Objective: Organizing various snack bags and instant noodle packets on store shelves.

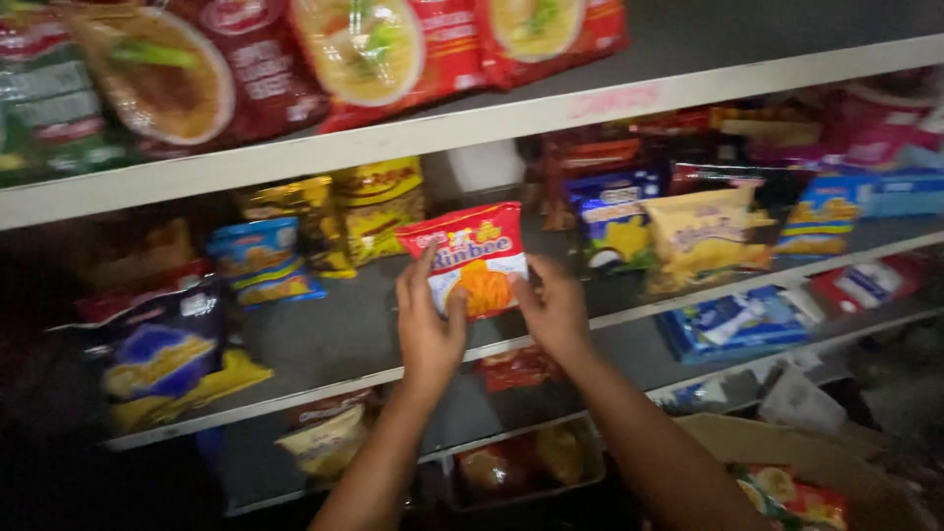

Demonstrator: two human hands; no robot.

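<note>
While you stood in front of the shelves, both of your hands held one small red snack bag (pixel 473 258) up over the middle shelf (pixel 324 339). Your left hand (pixel 429 329) gripped the bag's left edge, with the fingers curled around the front and the thumb up along the side. Your right hand (pixel 554 308) pinched the bag's right edge with its fingers closed on it. The bag stood upright, its front facing you, with an orange picture on it. It hung above a bare gray part of the shelf, near the front edge.

Far behind the bag, yellow snack bags (pixel 377 205) leaned at the back of the same shelf. To the left lay a blue and yellow bag (pixel 263 261), and nearer on the left sat a dark blue bag (pixel 162 344) on top of a yellow one. To the right stood a pale yellow bag (pixel 708 236) and a blue bag (pixel 615 216) just beside it.

On the top shelf (pixel 551 108), big red noodle packs (pixel 374 49) lay flat. Down on the lower shelf sat a small red packet (pixel 518 368), under your right wrist. At the near right, a brown cardboard box (pixel 806 457) stood open with a red pack (pixel 792 497) inside it.
</note>
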